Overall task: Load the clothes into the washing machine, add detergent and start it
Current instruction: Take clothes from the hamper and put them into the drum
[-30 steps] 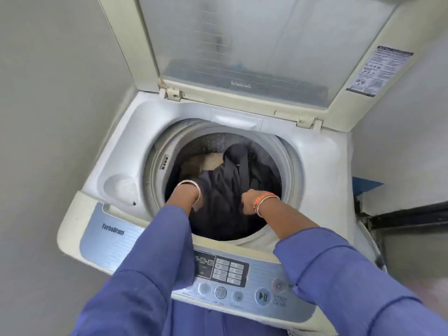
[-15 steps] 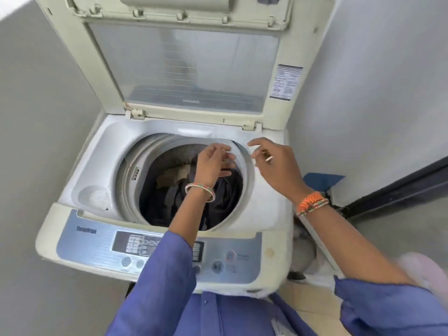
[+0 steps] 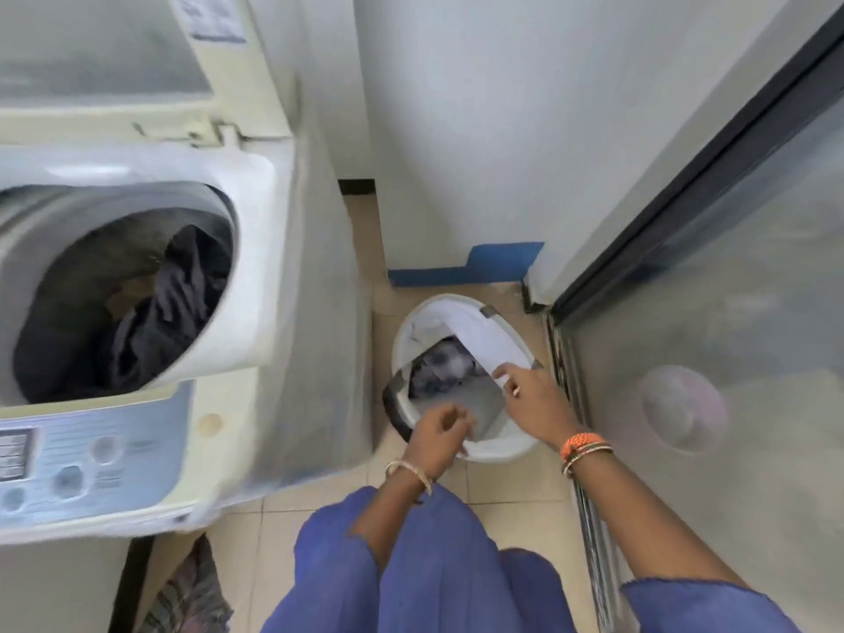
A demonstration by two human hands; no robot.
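Observation:
The top-loading washing machine (image 3: 260,249) stands at the left with its lid up. Dark clothes (image 3: 160,312) lie in its drum. On the floor to its right sits a white laundry basket (image 3: 402,331) holding a white cloth (image 3: 479,335) and a grey patterned garment (image 3: 438,367). My right hand (image 3: 534,399) reaches into the basket, its fingertips touching the lower edge of the white cloth. Over the basket's near rim hovers my left hand (image 3: 438,431) with loosely curled fingers, holding nothing I can see. The frame is motion-blurred.
The machine's control panel (image 3: 91,454) faces me at the lower left. A glass sliding door (image 3: 730,312) runs along the right, with a pale round object (image 3: 680,404) behind it. A striped cloth (image 3: 192,596) lies on the tiled floor by the machine's base.
Both hands left the drum and moved right and down to the laundry basket. My view swung from the machine to the floor beside it.

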